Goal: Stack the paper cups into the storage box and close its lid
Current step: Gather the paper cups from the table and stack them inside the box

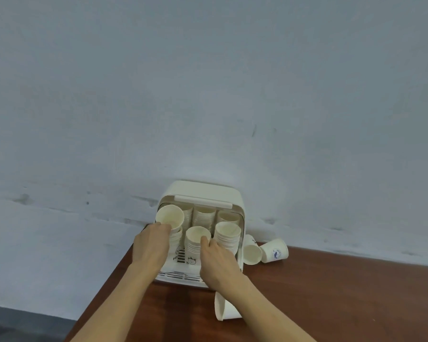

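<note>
Both hands reached into the cream plastic storage box [200,193] at centre frame, its lid raised. Left hand [151,245] pinched a tilted white paper cup [169,217]; right hand [216,260] held the middle stack of white paper cups [197,239]. Three loose paper cups [274,250] lay on the brown wooden bench [331,292].

Both bare forearms reach forward side by side from the bottom edge. The left hand [151,245] lies knuckles up, its fingers curled forward out of sight. The right hand [216,261] lies beside it, thumb extended forward, fingers curled and hidden.
</note>
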Demonstrator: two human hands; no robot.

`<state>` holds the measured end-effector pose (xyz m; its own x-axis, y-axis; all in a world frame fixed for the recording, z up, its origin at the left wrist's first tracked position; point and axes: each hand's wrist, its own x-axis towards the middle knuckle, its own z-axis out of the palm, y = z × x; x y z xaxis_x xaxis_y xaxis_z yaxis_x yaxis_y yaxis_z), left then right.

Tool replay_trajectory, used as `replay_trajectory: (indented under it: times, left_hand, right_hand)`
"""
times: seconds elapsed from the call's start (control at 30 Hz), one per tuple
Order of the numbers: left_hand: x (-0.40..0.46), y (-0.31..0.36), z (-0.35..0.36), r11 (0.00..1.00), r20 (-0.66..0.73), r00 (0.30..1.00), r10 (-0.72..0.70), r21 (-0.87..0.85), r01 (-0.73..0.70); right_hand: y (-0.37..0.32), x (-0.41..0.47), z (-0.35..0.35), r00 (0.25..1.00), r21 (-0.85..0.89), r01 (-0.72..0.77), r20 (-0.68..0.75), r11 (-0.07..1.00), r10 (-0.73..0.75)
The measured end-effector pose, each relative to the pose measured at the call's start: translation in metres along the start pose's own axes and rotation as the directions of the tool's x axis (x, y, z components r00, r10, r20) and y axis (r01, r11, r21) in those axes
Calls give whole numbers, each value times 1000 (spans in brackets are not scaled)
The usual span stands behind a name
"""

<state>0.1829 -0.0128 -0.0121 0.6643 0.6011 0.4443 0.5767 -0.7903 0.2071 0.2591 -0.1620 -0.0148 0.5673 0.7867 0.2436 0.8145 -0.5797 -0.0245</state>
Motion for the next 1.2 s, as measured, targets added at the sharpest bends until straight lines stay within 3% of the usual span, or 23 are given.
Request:
replay_trajectory:
  times: [0.17,0.33,0.47,0.77,0.97,1.2]
  left_hand:
    - [4,8,-1,1000,-35,999,9,20,-8]
    - [1,13,9,995,146,989,-20,104,4]
    - [-5,16,14,993,202,979,-19,119,-5]
    - [-27,77,9,988,92,984,155,-40,-152]
    - [-38,140,17,925,66,927,370,-122,-361]
    - [-39,196,43,906,207,884,420,-158,-393]
  right_hand:
    - [16,-10,-10,999,16,5,-42,1000,-4]
    - [30,-19,-15,999,32,-17,-40,999,19]
    - [38,-25,-19,999,-2,-26,-37,1000,26]
    - [68,-41,-23,995,7,-68,-77,998,68]
    - [108,-52,-14,955,149,-293,-9,944,298]
    - [167,-51,14,885,100,-464,104,880,455]
